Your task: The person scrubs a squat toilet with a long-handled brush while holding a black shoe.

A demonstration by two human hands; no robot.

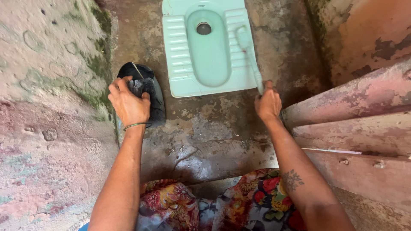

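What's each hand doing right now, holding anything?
Left hand: closed on a dark bottle.
Right hand: closed on a pale green brush resting on the squat toilet.

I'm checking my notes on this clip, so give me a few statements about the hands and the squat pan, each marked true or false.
1. The right hand grips the handle of a pale brush. True.
2. The brush head rests on the floor beside the pan. False: it lies on the ribbed right footrest of the pale green squat toilet pan.
3. The left hand is on a dark bottle. True.
4. The dark bottle stands inside the pan. False: it is on the stained floor, left of the pan.
5. The left wrist is bare. False: it wears a thin green bangle.
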